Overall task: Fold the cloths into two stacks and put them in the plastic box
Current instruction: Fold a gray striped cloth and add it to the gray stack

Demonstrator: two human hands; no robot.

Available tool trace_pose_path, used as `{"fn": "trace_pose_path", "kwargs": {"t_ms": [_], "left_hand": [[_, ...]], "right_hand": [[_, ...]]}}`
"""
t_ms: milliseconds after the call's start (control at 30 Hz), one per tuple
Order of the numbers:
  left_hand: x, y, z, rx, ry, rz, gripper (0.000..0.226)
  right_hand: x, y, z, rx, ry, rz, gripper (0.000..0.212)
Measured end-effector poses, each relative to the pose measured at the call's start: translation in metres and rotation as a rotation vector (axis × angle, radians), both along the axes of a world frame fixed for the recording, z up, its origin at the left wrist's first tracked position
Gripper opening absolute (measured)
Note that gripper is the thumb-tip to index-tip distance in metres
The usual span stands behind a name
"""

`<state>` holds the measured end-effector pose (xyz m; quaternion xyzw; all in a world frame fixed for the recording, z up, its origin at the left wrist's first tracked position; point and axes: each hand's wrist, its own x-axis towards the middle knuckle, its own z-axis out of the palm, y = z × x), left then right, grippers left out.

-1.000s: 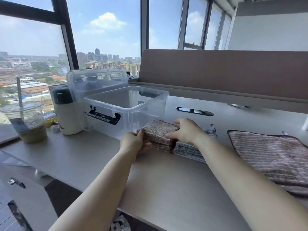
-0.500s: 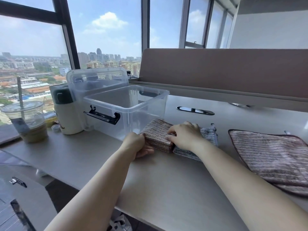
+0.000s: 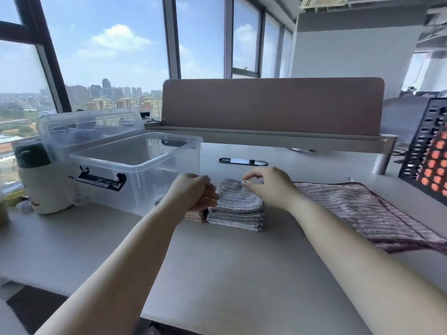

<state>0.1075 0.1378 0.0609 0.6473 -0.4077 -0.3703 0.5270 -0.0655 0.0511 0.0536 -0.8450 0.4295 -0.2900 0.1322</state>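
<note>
Two folded cloth stacks lie side by side on the desk in front of the clear plastic box [image 3: 135, 154], which is open with nothing in it. My left hand [image 3: 193, 193] covers the brown stack [image 3: 194, 216] and curls its fingers down into the gap between the stacks, gripping it. The grey stack [image 3: 235, 207] sits just right of it in plain view. My right hand [image 3: 269, 187] hovers over the grey stack's far right corner with loosely curled fingers that hold nothing. A striped brown cloth [image 3: 362, 210] lies flat and unfolded at the right.
The box lid [image 3: 89, 123] leans behind the box. A white flask with a dark cap [image 3: 41, 182] stands to its left. A black perforated rack [image 3: 427, 151] stands at the far right. A brown partition [image 3: 271, 105] closes the desk's back, with a cable slot [image 3: 243, 161] before it.
My right hand has lifted off the stacks and moved right, uncovering the grey stack. My left hand has slid onto the brown stack. The camera has turned to the right.
</note>
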Motion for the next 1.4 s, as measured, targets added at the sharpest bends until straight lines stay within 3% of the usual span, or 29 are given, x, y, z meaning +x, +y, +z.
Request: {"fn": "trace_pose_path", "kwargs": {"t_ms": [200,300,433,500,667,867,1000,1133,1233,1400], "left_hand": [[-0.096,-0.023,-0.013,-0.154,-0.185,-0.3,0.017],[-0.135,-0.038,-0.033,-0.221,-0.462,-0.466,0.005],[-0.161,-0.05,-0.051,-0.216,-0.896,-0.656,0.019],[-0.164,-0.055,-0.059,-0.232,-0.999,-0.656,0.024],[-0.157,-0.059,-0.067,-0.301,-1.069,-0.695,0.028],[-0.159,-0.061,-0.068,-0.379,-1.162,-0.688,0.022],[-0.161,-0.06,-0.068,-0.451,-1.118,-0.548,0.019],[-0.158,-0.061,-0.066,-0.522,-1.083,-0.401,0.018],[-0.153,-0.064,-0.065,-0.526,-1.031,-0.353,0.016],[-0.146,-0.068,-0.063,-0.456,-0.853,-0.279,0.022]], "right_hand": [[-0.104,0.0,-0.013,0.034,-0.109,-0.169,0.015],[-0.157,0.003,-0.027,0.079,-0.184,-0.271,0.009],[-0.219,0.008,-0.047,0.092,-0.183,-0.391,0.006],[-0.242,0.01,-0.055,0.132,-0.169,-0.418,0.009],[-0.258,0.013,-0.063,0.191,-0.152,-0.287,0.014],[-0.259,0.009,-0.067,0.116,0.025,-0.274,0.023],[-0.258,0.011,-0.065,0.027,0.155,-0.344,0.023],[-0.265,0.009,-0.063,-0.099,0.237,-0.552,0.023],[-0.275,0.009,-0.059,-0.105,0.036,-0.674,0.017],[-0.281,0.018,-0.047,0.065,-0.63,-0.483,0.008]]}}
